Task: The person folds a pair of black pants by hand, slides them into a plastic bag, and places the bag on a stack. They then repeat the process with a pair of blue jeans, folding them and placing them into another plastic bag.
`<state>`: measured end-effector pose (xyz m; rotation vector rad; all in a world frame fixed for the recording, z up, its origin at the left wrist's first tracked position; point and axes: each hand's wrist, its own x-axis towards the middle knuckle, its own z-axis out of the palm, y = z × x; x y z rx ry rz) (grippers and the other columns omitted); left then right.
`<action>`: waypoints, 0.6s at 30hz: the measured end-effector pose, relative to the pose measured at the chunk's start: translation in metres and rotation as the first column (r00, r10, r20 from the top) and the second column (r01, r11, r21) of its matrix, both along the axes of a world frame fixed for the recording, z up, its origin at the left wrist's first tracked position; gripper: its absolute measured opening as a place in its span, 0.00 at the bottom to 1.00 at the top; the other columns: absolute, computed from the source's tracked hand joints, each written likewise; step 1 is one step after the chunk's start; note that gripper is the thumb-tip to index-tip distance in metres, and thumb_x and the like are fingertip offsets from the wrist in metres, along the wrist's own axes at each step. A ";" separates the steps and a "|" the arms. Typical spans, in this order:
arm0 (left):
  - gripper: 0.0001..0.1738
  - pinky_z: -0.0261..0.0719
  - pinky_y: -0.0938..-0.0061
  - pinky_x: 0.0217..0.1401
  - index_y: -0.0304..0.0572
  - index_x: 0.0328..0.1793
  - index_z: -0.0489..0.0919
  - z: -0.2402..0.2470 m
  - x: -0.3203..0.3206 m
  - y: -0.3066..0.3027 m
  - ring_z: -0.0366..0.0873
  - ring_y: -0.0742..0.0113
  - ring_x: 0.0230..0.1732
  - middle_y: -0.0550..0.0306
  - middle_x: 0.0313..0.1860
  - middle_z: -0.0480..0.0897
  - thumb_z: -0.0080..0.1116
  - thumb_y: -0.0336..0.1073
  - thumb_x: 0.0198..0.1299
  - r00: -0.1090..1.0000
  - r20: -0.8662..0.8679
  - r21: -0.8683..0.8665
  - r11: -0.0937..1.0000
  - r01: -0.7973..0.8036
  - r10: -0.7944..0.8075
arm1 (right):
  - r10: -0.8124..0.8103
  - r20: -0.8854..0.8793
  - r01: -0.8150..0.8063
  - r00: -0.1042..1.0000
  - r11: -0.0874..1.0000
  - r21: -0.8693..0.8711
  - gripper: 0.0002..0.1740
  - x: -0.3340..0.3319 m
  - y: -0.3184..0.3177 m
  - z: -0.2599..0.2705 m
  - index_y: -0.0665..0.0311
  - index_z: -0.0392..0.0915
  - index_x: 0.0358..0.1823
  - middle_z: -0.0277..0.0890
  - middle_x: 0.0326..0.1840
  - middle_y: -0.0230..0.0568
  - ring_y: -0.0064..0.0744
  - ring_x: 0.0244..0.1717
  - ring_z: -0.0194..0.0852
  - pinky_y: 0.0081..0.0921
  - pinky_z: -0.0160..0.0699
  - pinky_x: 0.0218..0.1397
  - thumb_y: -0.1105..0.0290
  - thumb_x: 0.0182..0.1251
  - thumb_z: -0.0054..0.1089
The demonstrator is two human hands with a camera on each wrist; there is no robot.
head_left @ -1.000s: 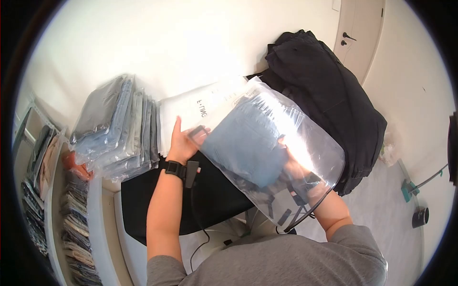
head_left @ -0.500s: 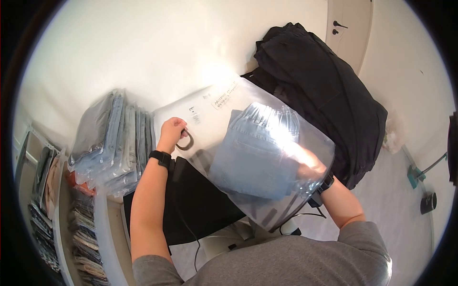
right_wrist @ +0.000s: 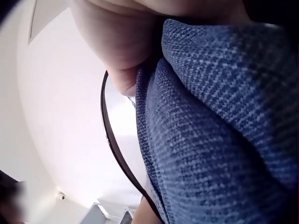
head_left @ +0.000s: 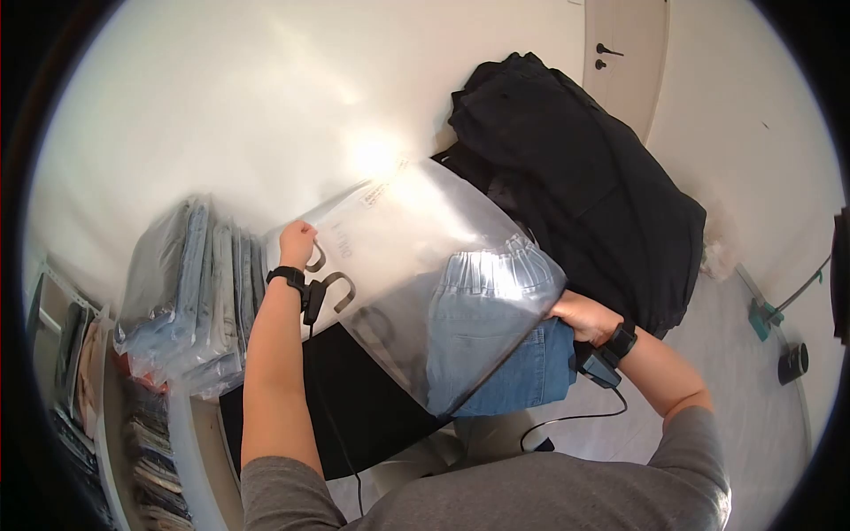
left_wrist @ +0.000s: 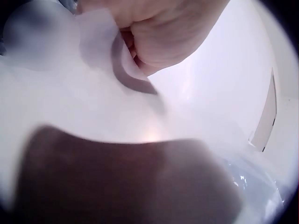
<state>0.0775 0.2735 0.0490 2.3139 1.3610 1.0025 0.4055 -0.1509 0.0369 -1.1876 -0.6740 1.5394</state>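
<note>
A clear plastic bag (head_left: 398,221) with dark looped handles is stretched across the table. Folded blue jeans (head_left: 496,310) lie partly inside it, waistband inward, with their lower part out past the bag's dark edge. My left hand (head_left: 298,243) pinches the bag's far left side near a handle; in the left wrist view the left hand (left_wrist: 163,32) has its fingers curled at the film beside a dark handle strip (left_wrist: 126,79). The right hand (head_left: 586,317) grips the jeans' right side; in the right wrist view its thumb presses against the folded denim (right_wrist: 201,130).
Bagged folded garments (head_left: 181,292) are stacked at the left of the black table (head_left: 354,398). A large heap of black clothing (head_left: 584,186) lies at the right. Shelves with folded clothes (head_left: 155,451) stand lower left. Cables hang from both wrist devices.
My right hand has come out of the bag's mouth and now holds the jeans at their side. The left hand has moved left, spreading the bag. The jeans now protrude from the bag.
</note>
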 end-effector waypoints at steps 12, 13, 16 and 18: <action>0.09 0.75 0.55 0.44 0.34 0.34 0.79 -0.026 -0.059 0.058 0.79 0.41 0.39 0.40 0.33 0.81 0.50 0.32 0.59 0.935 -0.068 0.279 0.907 -0.316 0.347 | 0.243 0.044 -0.243 0.969 0.970 -0.014 0.33 0.007 -0.022 -0.006 0.77 0.65 0.62 0.71 0.58 0.47 0.34 0.56 0.70 0.28 0.65 0.64 0.76 0.50 0.53; 0.11 0.75 0.54 0.45 0.33 0.35 0.79 -0.020 -0.077 0.066 0.78 0.39 0.41 0.38 0.35 0.81 0.49 0.33 0.61 0.927 -0.016 0.265 0.896 -0.356 0.373 | 0.260 0.013 -0.260 0.965 0.965 -0.001 0.34 0.011 -0.029 -0.013 0.76 0.66 0.62 0.71 0.59 0.45 0.33 0.57 0.69 0.26 0.63 0.65 0.77 0.48 0.53; 0.14 0.75 0.55 0.49 0.33 0.45 0.78 0.001 -0.108 0.076 0.77 0.40 0.46 0.37 0.42 0.81 0.50 0.37 0.62 0.875 -0.154 0.171 0.884 -0.434 0.459 | 0.185 0.041 -0.186 0.982 0.982 0.027 0.34 0.010 -0.045 -0.005 0.76 0.65 0.62 0.71 0.59 0.44 0.32 0.58 0.68 0.26 0.61 0.66 0.78 0.47 0.53; 0.22 0.71 0.56 0.59 0.33 0.59 0.72 0.025 -0.094 0.049 0.72 0.42 0.57 0.38 0.56 0.76 0.50 0.40 0.63 0.819 -0.120 0.128 0.827 -0.547 0.561 | 0.123 0.034 -0.125 0.992 0.989 0.078 0.36 0.012 -0.052 -0.012 0.76 0.63 0.64 0.70 0.60 0.43 0.31 0.59 0.66 0.27 0.59 0.67 0.77 0.48 0.53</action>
